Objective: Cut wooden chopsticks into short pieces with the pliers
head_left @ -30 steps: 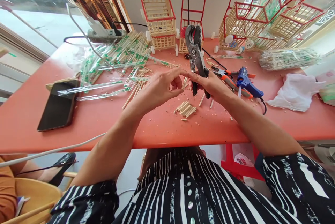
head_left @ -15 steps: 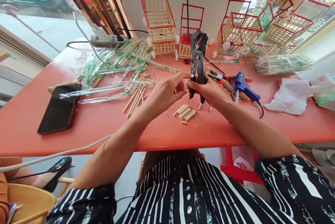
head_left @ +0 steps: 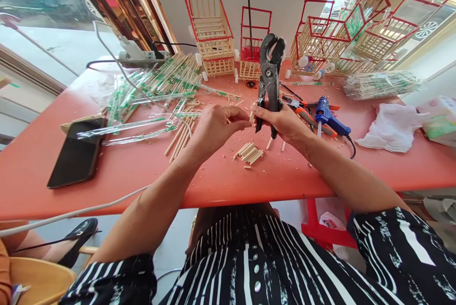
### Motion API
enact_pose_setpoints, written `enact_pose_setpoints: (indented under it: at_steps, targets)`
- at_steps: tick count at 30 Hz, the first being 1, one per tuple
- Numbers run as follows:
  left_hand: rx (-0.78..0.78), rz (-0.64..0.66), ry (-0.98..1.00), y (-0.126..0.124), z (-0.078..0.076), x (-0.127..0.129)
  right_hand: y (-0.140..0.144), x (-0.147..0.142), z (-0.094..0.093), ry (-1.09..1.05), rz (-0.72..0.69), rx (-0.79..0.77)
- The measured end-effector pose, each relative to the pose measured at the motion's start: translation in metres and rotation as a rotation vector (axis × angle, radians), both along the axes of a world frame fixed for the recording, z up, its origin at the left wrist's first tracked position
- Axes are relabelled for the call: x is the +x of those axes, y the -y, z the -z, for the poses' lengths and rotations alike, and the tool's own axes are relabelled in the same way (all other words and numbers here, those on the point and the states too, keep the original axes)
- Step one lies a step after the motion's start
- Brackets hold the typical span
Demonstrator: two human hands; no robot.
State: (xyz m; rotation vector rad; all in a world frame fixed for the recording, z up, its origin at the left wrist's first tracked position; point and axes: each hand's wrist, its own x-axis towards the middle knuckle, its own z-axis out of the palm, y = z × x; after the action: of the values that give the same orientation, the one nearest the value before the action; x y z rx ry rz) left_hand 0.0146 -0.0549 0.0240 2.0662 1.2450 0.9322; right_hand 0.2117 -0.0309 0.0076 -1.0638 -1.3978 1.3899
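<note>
My right hand (head_left: 285, 119) is wrapped round the handles of a black hand cutter (head_left: 270, 74), whose curved jaws point up and away from me. At its thumb tip is a short piece of wooden stick (head_left: 251, 115), which the fingertips of my left hand (head_left: 221, 127) pinch from the other side. How much of that piece the fingers hide I cannot tell. Just below lies a small row of cut stick pieces (head_left: 249, 153) on the red table (head_left: 221, 186). Longer bare sticks (head_left: 181, 141) rest left of my left hand.
Paper-wrapped sticks (head_left: 156, 84) and a phone (head_left: 76, 153) lie on the left. Small stick-built carts (head_left: 213, 34) with red trim stand at the back. To the right are orange-handled pliers (head_left: 302, 114), a blue glue gun (head_left: 329, 117), a bagged stick bundle (head_left: 381, 85) and white tissue (head_left: 390, 129).
My left hand has shifted slightly left, its fingers straighter, and more of the short stick piece shows between the hands. The cutter stays in my right hand. The whole view has shifted slightly.
</note>
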Motion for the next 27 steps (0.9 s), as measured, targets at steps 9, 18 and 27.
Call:
enact_pose_setpoints:
  at_steps: [9,18,27]
  targets:
    - [0.002,-0.037,0.072,0.001,0.005,0.001,0.002,-0.004,-0.003,0.018,-0.015,0.047]
    - [-0.163,0.084,0.229,-0.007,0.008,0.001,0.003,-0.003,-0.003,0.063,0.005,0.117]
    - [-0.477,0.12,0.552,-0.01,0.014,-0.001,0.0,-0.001,0.002,0.131,0.065,0.151]
